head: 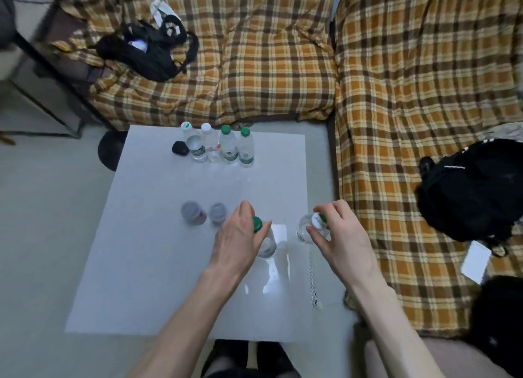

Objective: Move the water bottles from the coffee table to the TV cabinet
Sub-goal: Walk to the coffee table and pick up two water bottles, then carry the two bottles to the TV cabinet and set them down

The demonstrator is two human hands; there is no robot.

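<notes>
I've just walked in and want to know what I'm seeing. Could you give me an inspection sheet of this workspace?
Surface: glossy white coffee table, partly bare.
Job's things: four clear plastic water bottles in a far row; two grey-capped bottles nearer; green-capped bottle and white-capped bottle at the hands.
Clutter: small black object beside the row.
Hands: left hand fingers curl round the green-capped bottle; right hand pinches the white-capped bottle.
Cables: nothing seen.
Surroundings: plaid-covered sofa, black bags.
</notes>
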